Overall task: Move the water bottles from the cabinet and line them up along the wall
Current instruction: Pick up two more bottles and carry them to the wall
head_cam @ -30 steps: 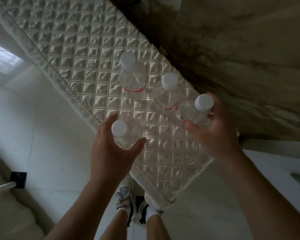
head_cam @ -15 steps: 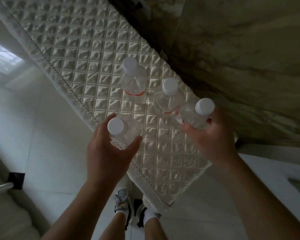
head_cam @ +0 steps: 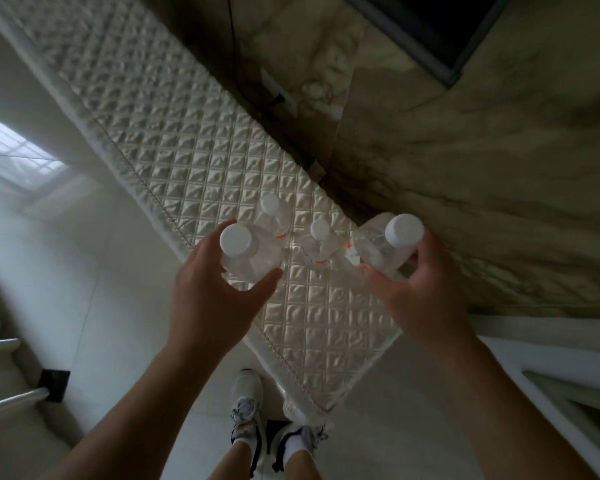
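My left hand [head_cam: 208,306] grips a clear water bottle with a white cap [head_cam: 246,254], held above the front edge of the cabinet's quilted cream cover [head_cam: 174,154]. In my right hand [head_cam: 423,292] is a second clear bottle [head_cam: 385,247], lifted near the marble wall [head_cam: 482,168]. Two more white-capped bottles with orange labels stand on the cover between my hands: one [head_cam: 274,216] behind the left bottle, the other [head_cam: 319,244] in the middle.
The quilted cover runs diagonally along the marble wall, with a wall socket [head_cam: 278,90] and a cable above it. A dark screen corner [head_cam: 430,32] hangs top right. Pale floor tiles, my feet in sneakers [head_cam: 246,410] and a metal rail [head_cam: 11,403] lie below.
Both hands have lifted their bottles off the cover toward the camera. The view has pulled back, so the two standing bottles look smaller and lower in the frame.
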### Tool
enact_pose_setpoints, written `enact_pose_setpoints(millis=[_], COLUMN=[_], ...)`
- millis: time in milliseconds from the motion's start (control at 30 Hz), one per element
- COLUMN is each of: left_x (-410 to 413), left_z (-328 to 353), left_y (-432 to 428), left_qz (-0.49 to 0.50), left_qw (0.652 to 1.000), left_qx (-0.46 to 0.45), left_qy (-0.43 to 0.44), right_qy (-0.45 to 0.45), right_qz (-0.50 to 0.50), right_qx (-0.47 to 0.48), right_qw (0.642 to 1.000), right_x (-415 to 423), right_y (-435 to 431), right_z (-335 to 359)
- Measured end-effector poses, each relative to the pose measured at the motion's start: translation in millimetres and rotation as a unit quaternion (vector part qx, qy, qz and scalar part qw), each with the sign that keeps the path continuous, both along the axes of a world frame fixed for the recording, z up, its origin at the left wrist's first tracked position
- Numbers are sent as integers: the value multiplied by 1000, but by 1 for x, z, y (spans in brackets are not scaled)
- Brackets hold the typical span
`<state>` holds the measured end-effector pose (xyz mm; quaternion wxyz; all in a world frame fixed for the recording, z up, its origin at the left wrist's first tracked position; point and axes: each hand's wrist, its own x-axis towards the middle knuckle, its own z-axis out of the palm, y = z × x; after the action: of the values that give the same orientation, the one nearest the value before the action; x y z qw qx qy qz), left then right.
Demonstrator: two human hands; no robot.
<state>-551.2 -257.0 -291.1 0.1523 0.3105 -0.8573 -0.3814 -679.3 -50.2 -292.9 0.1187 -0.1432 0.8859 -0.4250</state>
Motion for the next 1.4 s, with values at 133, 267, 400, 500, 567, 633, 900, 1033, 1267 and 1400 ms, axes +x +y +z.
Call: enact_pose_setpoints(millis=[133, 267, 400, 500, 567, 633, 900, 1033, 1267, 1400], left_x=[1, 6, 15, 24, 29, 34, 60, 75, 112, 145], left_z=[50, 104, 159, 197, 222, 247, 314, 332, 349, 356], left_y=[-5, -11, -13, -13, -11, -9, -20, -38, -96, -143], left_qz=[-20, -51, -68, -76, -79, -83, -58, -55, -46, -43], left_qw=[1000, 998, 997, 996, 995, 994, 992, 991, 990, 991], left_qx=[-8, -9, 4, 3, 2, 4, 4, 14, 17, 14], left_qy=[21, 36, 36, 45, 55, 68, 109, 121, 129, 123], right_qy=[37, 64, 69, 75, 80, 86, 94, 96, 91, 77], right_qz=[2, 3, 1, 11, 19, 23, 67, 79, 102, 121], right_qx=[-27, -46, -54, -62, -71, -79, -98, -100, -108, -107], right_qw=[999, 997, 996, 995, 994, 993, 988, 987, 985, 984], right_x=[2, 9, 22, 32, 37, 43, 56, 65, 94, 123], right_y=[1, 2, 3, 3, 2, 1, -17, -32, -86, -132], right_z=[57, 112, 165, 203, 228, 253, 320, 342, 364, 370])
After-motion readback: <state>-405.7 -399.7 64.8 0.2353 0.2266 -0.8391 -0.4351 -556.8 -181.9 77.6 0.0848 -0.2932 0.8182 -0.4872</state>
